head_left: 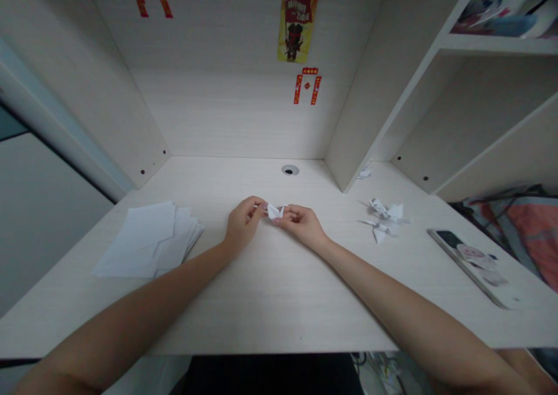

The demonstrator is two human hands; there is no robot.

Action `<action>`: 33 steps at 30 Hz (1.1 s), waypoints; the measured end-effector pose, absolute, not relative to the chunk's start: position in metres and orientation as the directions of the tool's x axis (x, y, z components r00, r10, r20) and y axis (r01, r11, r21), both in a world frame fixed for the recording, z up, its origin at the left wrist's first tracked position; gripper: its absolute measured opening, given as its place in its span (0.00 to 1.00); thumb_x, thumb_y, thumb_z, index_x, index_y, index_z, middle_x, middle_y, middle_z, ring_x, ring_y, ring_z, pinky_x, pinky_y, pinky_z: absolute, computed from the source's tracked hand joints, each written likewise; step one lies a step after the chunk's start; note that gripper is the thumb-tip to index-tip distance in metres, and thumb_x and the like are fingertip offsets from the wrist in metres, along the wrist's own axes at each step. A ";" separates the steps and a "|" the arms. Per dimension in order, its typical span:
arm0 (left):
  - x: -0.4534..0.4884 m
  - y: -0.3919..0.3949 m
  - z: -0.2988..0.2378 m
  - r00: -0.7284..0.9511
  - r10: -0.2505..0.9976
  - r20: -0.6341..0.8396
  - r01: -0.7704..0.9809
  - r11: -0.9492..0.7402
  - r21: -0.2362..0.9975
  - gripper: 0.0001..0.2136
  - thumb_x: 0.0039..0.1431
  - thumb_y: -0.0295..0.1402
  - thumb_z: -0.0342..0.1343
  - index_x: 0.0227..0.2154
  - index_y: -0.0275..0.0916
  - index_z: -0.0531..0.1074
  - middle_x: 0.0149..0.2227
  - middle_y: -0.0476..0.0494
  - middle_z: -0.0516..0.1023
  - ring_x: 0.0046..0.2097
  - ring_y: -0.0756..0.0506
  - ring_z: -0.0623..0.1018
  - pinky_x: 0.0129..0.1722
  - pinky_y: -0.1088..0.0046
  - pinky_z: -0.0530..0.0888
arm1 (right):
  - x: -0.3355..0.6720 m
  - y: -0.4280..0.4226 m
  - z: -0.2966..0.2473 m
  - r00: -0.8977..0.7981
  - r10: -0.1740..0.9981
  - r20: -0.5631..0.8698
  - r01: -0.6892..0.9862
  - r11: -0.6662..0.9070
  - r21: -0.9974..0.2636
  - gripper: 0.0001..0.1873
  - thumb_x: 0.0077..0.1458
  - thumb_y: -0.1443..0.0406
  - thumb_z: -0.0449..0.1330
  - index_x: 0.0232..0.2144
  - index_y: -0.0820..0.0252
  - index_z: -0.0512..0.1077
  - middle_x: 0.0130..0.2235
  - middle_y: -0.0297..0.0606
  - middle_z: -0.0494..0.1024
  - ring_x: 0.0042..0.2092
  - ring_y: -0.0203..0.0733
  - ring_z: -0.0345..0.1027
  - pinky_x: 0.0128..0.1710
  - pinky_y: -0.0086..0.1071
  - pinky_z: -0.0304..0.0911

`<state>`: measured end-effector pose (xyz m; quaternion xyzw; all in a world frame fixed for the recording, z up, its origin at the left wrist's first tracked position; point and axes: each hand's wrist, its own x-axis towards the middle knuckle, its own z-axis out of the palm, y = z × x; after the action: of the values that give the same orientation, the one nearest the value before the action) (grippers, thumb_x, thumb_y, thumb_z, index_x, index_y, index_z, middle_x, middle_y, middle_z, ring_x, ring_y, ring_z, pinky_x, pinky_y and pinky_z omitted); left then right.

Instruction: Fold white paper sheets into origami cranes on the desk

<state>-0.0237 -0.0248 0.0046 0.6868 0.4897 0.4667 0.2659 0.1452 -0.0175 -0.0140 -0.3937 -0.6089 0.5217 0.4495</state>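
Note:
Between my two hands, just above the middle of the desk, is a small white folded paper crane (274, 211). My left hand (244, 222) pinches its left end between thumb and fingertips. From the other side, my right hand (304, 223) grips the right end, thumb low and fingers curled behind. The crane's folds stand up in points, though its finer shape is too small to make out. Several finished-looking white paper cranes (383, 218) lie in a cluster to the right of my right hand. On the left rests a loose stack of white paper sheets (146, 232).
A phone in a decorated case (473, 267) lies at the desk's right. Another bit of folded paper (364, 173) sits by the upright divider (349, 151). The desk (261, 308) has a cable hole (290, 170) at the back. Fabric (523, 221) bunches at far right.

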 end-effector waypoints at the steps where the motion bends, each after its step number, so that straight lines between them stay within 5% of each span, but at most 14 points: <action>1: -0.024 -0.025 0.004 0.091 0.916 0.391 0.439 -0.390 0.810 0.09 0.58 0.38 0.48 0.30 0.40 0.69 0.30 0.48 0.74 0.33 0.48 0.75 0.31 0.77 0.68 | 0.146 -0.018 -0.014 -0.288 0.949 0.131 0.016 0.141 -0.990 0.20 0.37 0.53 0.66 0.28 0.62 0.72 0.23 0.32 0.71 0.24 0.32 0.60 0.25 0.27 0.54; 11: -0.022 -0.031 0.006 0.105 0.845 0.525 0.582 -0.480 0.657 0.08 0.57 0.36 0.50 0.29 0.40 0.71 0.31 0.47 0.76 0.33 0.49 0.73 0.32 0.77 0.68 | 0.149 -0.010 -0.022 -0.146 0.980 0.131 0.066 0.142 -0.988 0.19 0.37 0.53 0.66 0.15 0.63 0.67 0.18 0.29 0.64 0.22 0.30 0.51 0.22 0.27 0.46; 33: -0.025 -0.020 0.001 0.036 0.945 0.326 0.329 -0.319 0.889 0.13 0.53 0.43 0.53 0.28 0.38 0.73 0.26 0.47 0.76 0.31 0.49 0.75 0.31 0.76 0.70 | 0.150 -0.008 -0.017 -0.025 0.987 0.158 0.047 0.159 -0.986 0.19 0.38 0.52 0.65 0.17 0.63 0.70 0.19 0.33 0.68 0.23 0.32 0.56 0.21 0.27 0.50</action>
<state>-0.0247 -0.0202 0.0006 0.6476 0.4916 0.4901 0.3143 0.1501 -0.0076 -0.0172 -0.4652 -0.5556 0.4517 0.5204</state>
